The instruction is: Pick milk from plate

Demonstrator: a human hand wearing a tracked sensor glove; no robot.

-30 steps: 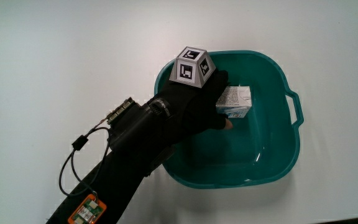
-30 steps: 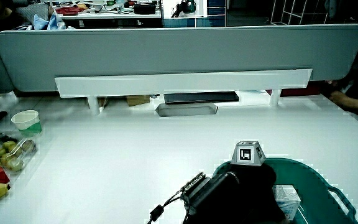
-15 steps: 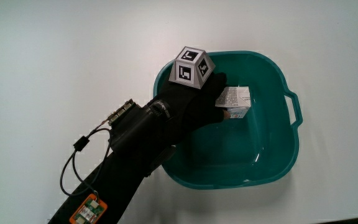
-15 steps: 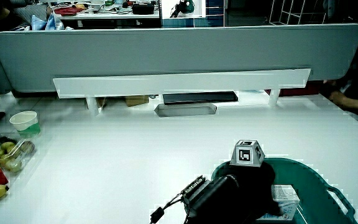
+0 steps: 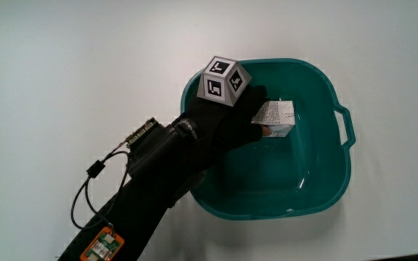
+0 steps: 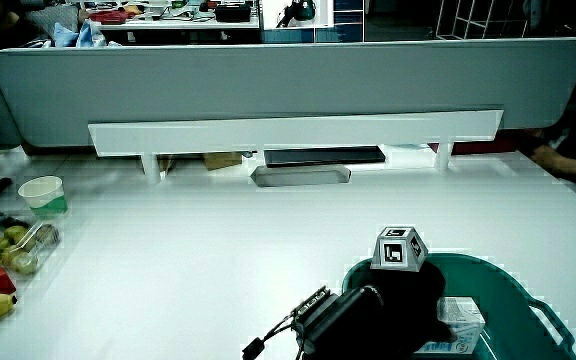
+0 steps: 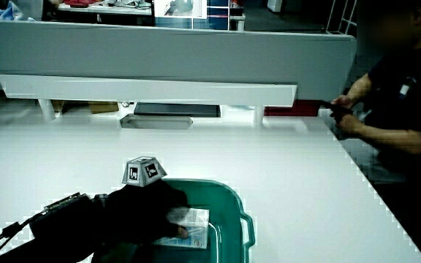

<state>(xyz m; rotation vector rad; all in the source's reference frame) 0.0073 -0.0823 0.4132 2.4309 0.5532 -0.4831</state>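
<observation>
Gloved, the hand point(image 5: 231, 119) reaches into a teal basin point(image 5: 325, 185) over its rim, the forearm point(image 5: 144, 188) lying across the white table point(image 5: 85, 65) on the person's side; its fingers are closed round the milk carton point(image 5: 276, 118), which sits inside the basin and looks slightly raised off the floor, though contact with it cannot be judged; the patterned cube point(image 5: 223, 80) rides on the back of the hand, above the basin's rim; in both side views the carton point(image 6: 460, 313) point(image 7: 188, 223) shows just past the fingers, within the basin's walls; farther from the person, in a side view, a paper cup point(image 6: 43, 194) and a tray of fruit point(image 6: 3, 250) stand at the table's edge, well apart from the basin; farthest off, a low grey partition point(image 6: 288, 90) closes the table.
</observation>
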